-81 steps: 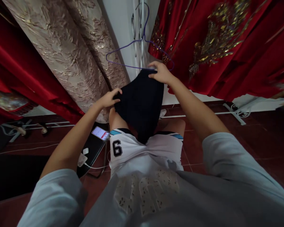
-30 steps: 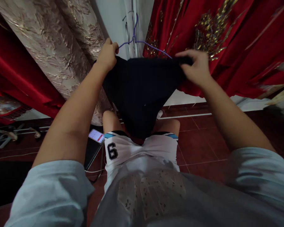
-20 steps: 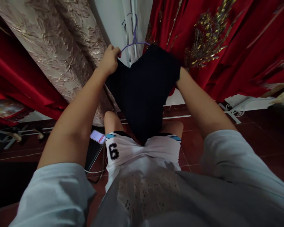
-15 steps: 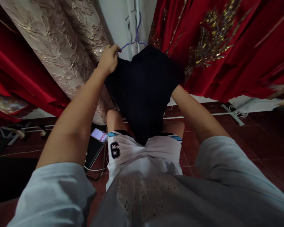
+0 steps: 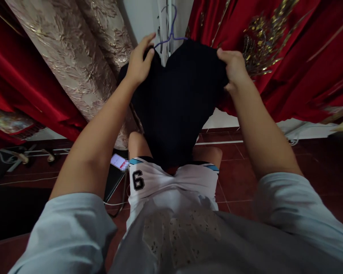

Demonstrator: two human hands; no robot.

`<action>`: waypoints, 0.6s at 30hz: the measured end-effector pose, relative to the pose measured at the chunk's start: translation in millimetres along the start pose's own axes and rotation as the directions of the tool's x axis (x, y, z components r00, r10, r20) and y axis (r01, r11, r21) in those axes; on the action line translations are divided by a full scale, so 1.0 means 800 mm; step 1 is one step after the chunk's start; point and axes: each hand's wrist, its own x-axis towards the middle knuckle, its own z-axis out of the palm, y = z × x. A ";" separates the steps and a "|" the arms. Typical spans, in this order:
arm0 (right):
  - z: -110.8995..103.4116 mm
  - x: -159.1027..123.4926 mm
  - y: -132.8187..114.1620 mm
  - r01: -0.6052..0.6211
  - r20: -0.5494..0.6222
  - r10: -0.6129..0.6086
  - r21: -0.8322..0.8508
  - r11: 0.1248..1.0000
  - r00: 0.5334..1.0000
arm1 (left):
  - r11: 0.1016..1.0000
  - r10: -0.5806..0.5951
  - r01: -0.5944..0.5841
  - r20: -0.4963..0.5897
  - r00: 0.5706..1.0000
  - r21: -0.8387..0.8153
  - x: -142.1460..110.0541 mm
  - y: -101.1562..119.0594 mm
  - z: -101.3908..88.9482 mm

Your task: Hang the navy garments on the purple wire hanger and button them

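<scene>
A dark navy top [image 5: 180, 91] hangs in front of me on a thin purple hanger [image 5: 172, 36], its lower end falling between my knees. My left hand [image 5: 140, 62] is at the top's left shoulder, beside the hanger's arm. Its thumb and forefinger are apart, and the other fingers are partly hidden. At the right shoulder, my right hand [image 5: 236, 68] pinches the edge of the cloth between thumb and fingers. The hanger's hook is up by a white upright pole [image 5: 166, 23].
Red drapes with gold sequins [image 5: 263, 42] hang to the right, and a beige embossed fabric [image 5: 82, 61] hangs to the left. A phone [image 5: 118, 161] lies on a black seat [image 5: 114, 186] beside my left leg. White rack feet [image 5: 14, 160] stand on the red tiled floor.
My right hand has come out from behind or inside the top and now grips its right shoulder. My left hand has shifted up and right, its fingers spreading. The hanger and top have moved slightly upward.
</scene>
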 end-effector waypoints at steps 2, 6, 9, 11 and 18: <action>0.010 -0.010 -0.005 -0.002 0.012 0.002 -0.016 1.000 1.000 | 0.993 0.036 -0.044 -0.073 0.997 -0.114 0.018 0.015 -0.004; 0.049 -0.082 -0.031 0.178 -0.057 -0.177 0.012 0.984 0.983 | 0.792 -0.477 0.466 0.077 0.875 -0.394 0.031 0.057 -0.019; 0.084 -0.143 -0.055 0.365 0.430 -0.273 -0.146 0.920 0.860 | 0.477 -0.550 0.705 0.447 0.706 -0.525 0.010 0.088 -0.024; 0.096 -0.160 -0.059 0.409 0.718 -0.152 -0.198 0.891 0.679 | 0.522 -0.470 0.753 0.602 0.646 -0.400 -0.017 0.101 -0.024; 0.059 -0.108 0.019 0.235 0.485 -0.029 -0.369 0.899 0.874 | 0.942 -0.321 0.284 0.230 0.919 0.180 -0.105 0.094 -0.027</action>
